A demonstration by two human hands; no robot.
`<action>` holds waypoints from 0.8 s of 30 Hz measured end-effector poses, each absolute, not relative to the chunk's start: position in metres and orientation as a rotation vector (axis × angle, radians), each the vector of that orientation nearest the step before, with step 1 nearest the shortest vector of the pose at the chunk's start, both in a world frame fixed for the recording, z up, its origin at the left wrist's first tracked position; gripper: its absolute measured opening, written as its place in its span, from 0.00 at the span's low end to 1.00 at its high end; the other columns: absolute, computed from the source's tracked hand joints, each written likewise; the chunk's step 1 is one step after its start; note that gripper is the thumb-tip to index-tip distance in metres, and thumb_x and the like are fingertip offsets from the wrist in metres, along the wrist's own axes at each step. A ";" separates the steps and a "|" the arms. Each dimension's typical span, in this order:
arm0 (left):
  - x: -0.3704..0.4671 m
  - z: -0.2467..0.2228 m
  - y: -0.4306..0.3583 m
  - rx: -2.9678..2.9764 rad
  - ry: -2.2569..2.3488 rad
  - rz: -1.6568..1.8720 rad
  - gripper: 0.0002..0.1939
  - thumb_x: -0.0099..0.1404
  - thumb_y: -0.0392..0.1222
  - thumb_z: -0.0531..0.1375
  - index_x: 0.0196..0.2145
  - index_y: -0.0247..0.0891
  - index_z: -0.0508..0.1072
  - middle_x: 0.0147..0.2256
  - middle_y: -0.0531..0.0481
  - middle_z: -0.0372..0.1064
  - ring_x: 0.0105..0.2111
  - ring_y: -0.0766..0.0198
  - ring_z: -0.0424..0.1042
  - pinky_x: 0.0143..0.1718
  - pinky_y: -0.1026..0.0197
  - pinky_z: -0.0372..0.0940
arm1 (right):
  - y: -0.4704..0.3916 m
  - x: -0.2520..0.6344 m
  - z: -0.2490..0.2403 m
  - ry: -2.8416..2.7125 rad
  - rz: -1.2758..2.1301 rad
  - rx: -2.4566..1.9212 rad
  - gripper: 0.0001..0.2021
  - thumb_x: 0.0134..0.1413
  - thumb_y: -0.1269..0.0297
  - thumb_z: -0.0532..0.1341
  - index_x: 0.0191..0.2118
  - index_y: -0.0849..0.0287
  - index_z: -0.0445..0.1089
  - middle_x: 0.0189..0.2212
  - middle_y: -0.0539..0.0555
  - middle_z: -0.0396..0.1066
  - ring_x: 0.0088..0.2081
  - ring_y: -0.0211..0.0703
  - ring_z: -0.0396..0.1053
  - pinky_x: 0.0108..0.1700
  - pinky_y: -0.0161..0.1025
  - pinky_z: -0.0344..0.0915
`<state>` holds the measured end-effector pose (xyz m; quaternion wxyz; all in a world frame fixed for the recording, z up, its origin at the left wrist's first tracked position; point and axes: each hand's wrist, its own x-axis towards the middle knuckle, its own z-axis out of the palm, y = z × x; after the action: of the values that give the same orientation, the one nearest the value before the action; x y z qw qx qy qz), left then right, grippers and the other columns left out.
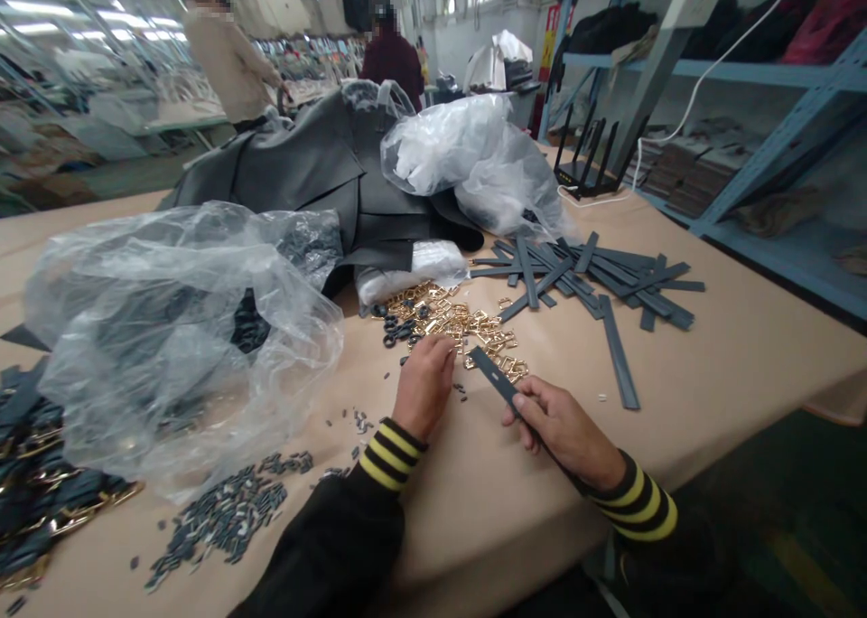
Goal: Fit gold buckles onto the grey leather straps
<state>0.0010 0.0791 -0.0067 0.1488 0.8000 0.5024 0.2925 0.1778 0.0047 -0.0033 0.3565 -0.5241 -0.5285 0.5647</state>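
My right hand [545,419] holds a dark flat strap [497,376] between thumb and fingers, and a small slot shows near the strap's far end. To its left, my left hand [429,379] is at the near edge of a pile of gold buckles [467,320], its fingers together; what they pinch, if anything, is too small to make out. Several black rings [398,329] lie beside the buckles. Beyond my right hand is a heap of dark straps [582,275], with one separate strap [618,351] nearer me.
A clear plastic bag [190,329] covers the left of the table. Small dark pieces [223,514] lie in front of it. Black sheets [291,166], a white plastic bundle [474,157] and a router [588,175] stand behind. Two people are in the background.
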 end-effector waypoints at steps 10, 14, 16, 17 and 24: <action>0.007 -0.015 0.124 2.495 1.536 0.528 0.09 0.60 0.32 0.48 0.31 0.33 0.67 0.34 0.42 0.63 0.36 0.58 0.63 0.36 0.57 0.60 | 0.009 0.184 -0.018 -1.227 1.464 -1.313 0.12 0.56 0.58 0.50 0.31 0.61 0.60 0.21 0.48 0.65 0.17 0.29 0.58 0.19 0.29 0.58; -0.002 -0.003 0.113 2.360 1.517 0.563 0.12 0.62 0.38 0.47 0.26 0.34 0.66 0.27 0.47 0.64 0.27 0.64 0.65 0.31 0.62 0.61 | 0.009 0.181 -0.012 -1.244 1.443 -1.312 0.08 0.54 0.60 0.53 0.31 0.61 0.60 0.18 0.44 0.60 0.16 0.29 0.56 0.19 0.28 0.58; -0.007 0.002 0.094 2.125 1.423 0.605 0.13 0.63 0.43 0.47 0.27 0.34 0.65 0.22 0.51 0.64 0.23 0.68 0.65 0.26 0.65 0.61 | 0.009 0.176 -0.009 -1.280 1.420 -1.298 0.07 0.52 0.61 0.55 0.31 0.60 0.60 0.17 0.43 0.57 0.15 0.28 0.53 0.18 0.28 0.55; -0.009 0.004 0.081 1.895 1.337 0.642 0.13 0.62 0.45 0.48 0.27 0.34 0.65 0.21 0.52 0.64 0.21 0.69 0.65 0.25 0.66 0.62 | 0.008 0.173 -0.008 -1.290 1.417 -1.286 0.07 0.52 0.61 0.56 0.31 0.60 0.60 0.17 0.43 0.56 0.15 0.27 0.52 0.17 0.27 0.54; -0.012 0.008 0.001 1.069 1.077 0.766 0.11 0.55 0.45 0.58 0.32 0.34 0.67 0.25 0.53 0.66 0.20 0.72 0.63 0.22 0.68 0.62 | -0.004 0.142 -0.012 -1.229 1.630 -1.176 0.12 0.50 0.58 0.57 0.37 0.62 0.63 0.14 0.42 0.57 0.14 0.28 0.52 0.15 0.26 0.52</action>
<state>-0.0125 0.0011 0.0084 0.6600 0.4724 0.4762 0.3384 0.1418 -0.0044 -0.0121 0.3827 -0.4612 -0.4818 0.6393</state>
